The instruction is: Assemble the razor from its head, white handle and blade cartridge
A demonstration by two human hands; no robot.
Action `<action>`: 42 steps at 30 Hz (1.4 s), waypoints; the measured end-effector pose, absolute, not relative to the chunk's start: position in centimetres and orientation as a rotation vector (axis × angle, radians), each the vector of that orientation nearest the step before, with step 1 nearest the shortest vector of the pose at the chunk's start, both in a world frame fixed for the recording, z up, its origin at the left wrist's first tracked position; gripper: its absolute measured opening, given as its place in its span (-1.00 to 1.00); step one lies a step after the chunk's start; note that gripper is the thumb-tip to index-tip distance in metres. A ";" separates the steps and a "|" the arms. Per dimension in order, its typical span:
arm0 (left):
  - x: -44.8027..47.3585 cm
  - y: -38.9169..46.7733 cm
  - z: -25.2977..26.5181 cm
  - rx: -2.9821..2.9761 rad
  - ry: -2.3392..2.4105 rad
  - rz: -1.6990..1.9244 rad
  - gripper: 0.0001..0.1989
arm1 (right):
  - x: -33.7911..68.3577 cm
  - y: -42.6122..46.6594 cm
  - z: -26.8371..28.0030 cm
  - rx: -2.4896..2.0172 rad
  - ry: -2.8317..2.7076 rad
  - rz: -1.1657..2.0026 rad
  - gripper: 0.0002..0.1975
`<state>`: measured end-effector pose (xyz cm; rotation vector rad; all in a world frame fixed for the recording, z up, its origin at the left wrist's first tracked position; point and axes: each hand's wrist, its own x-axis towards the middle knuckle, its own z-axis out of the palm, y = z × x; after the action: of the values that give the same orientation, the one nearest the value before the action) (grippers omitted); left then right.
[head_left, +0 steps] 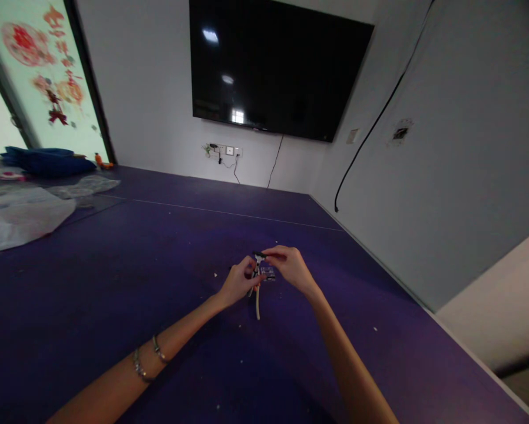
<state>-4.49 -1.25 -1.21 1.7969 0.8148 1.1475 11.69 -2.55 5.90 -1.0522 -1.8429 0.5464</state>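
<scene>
My left hand [237, 284] is closed, its thumb and fingers pinching a thin bundle with a pale cable [258, 305] hanging below it. My right hand [291, 268] pinches one end of a small black bar-shaped piece [258, 254], which sits on top of a whitish part [258, 261] above the left fingertips. Whether the black piece and the cable are joined cannot be made out. Just behind the fingers lies a small flat rectangular piece with pale markings [268, 274], like a circuit board, partly hidden by the left thumb.
The dark purple surface [158, 330] carries scattered white specks. Clear plastic sheeting [30, 215] and a dark blue cloth [48, 161] lie at the left. A television [277, 65] hangs on the wall over sockets [230, 151]. A black cable [370, 129] dangles at the right wall.
</scene>
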 end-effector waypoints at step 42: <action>-4.3 -1.7 -1.1 1.808 0.903 1.198 -0.72 | 11.5 -2.9 6.2 -1.058 -1.874 0.543 -0.80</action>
<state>-4.32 -1.69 -1.10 1.8080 0.9027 1.1985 11.54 -2.88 6.16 -1.0584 -1.8741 0.5427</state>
